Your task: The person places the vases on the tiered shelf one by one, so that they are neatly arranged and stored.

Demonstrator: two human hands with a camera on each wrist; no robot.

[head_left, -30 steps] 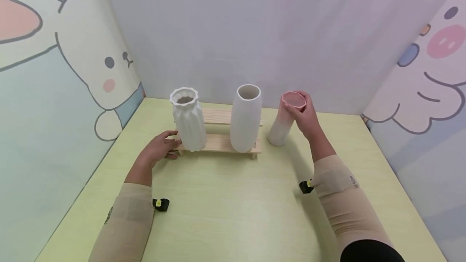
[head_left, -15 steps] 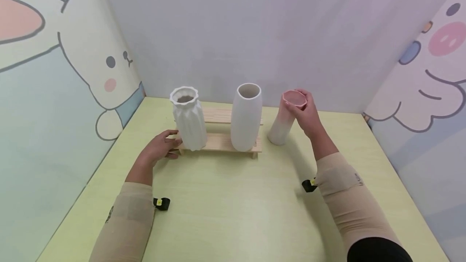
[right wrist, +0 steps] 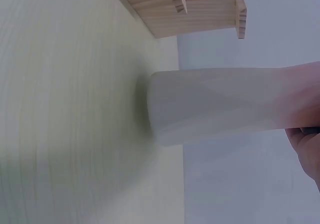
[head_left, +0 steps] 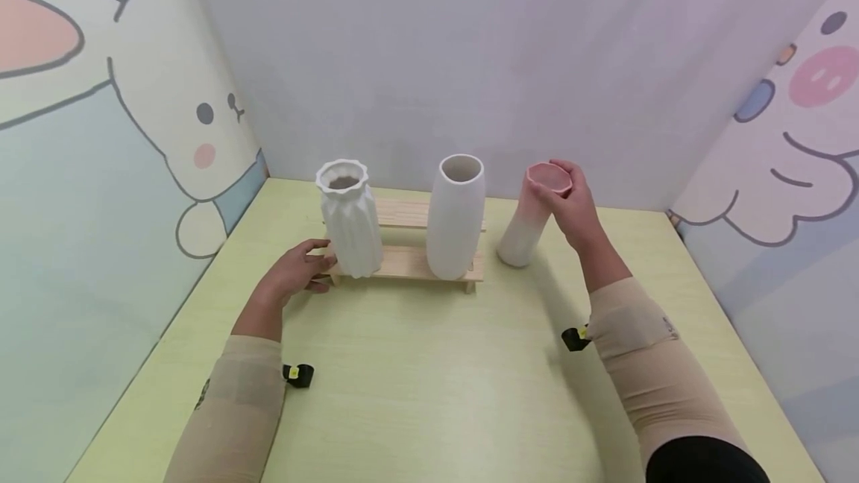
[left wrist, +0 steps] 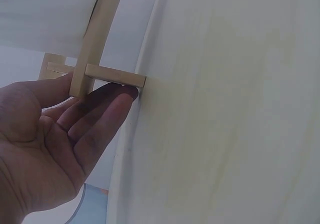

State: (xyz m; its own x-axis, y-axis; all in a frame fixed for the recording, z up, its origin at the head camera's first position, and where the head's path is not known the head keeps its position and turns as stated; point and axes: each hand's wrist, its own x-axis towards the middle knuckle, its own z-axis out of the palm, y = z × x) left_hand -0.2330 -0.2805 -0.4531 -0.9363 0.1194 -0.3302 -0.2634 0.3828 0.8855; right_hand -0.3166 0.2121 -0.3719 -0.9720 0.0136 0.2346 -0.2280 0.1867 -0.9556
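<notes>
My right hand (head_left: 569,203) grips the rim end of a vase (head_left: 526,222), pink at the top and white below, right of a two-tier wooden stand. In the right wrist view its white base (right wrist: 165,109) is close over the table, with a shadow beside it. My left hand (head_left: 295,270) holds the left end of the wooden stand (head_left: 403,263). The left wrist view shows the thumb at the shelf end and the fingers by the foot (left wrist: 117,75). On the lower tier stand a pleated white vase (head_left: 352,229) and a smooth white vase (head_left: 455,222).
The pale wood-look table (head_left: 429,379) runs back to a plain light wall (head_left: 429,65). Cartoon-printed panels (head_left: 194,192) flank it on both sides. The stand's upper tier (head_left: 403,213) shows behind the two white vases.
My right hand and the pink-and-white vase have shifted slightly to the right. The left hand, the stand and the two white vases stay as they were.
</notes>
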